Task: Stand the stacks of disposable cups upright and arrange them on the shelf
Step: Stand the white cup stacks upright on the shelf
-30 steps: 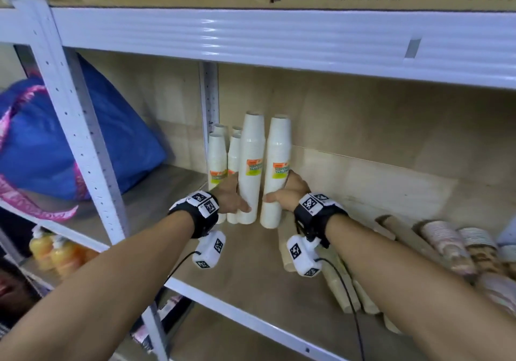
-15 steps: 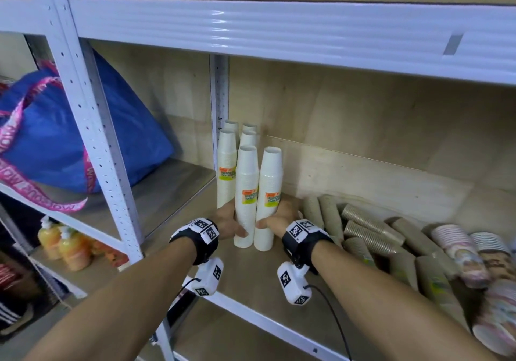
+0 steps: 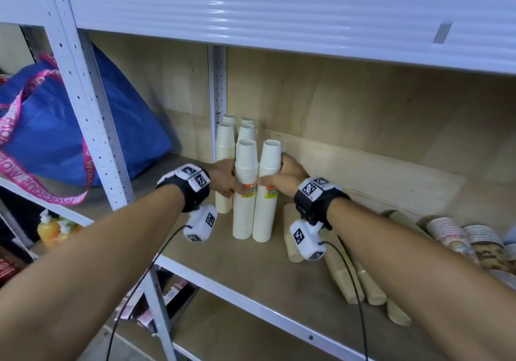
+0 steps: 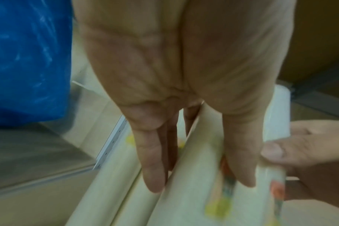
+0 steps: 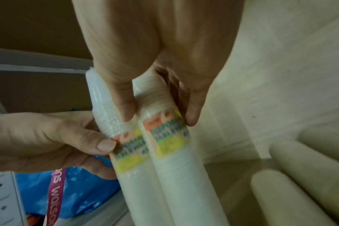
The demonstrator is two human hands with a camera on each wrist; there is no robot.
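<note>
Left hand [image 3: 224,177] and right hand [image 3: 287,174] each pinching an upright white cup stack [image 3: 245,190], brown stacks [image 3: 342,271] lying along the shelf [image 3: 223,251] right edge, patterned ones partly cut off.

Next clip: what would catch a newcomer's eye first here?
Two tall white cup stacks stand upright at the front of the shelf, the left hand and right hand each gripping one. Behind them stand more white stacks; tan cup stacks lie on their sides to the right, and a blue bag fills the left bay.
</note>
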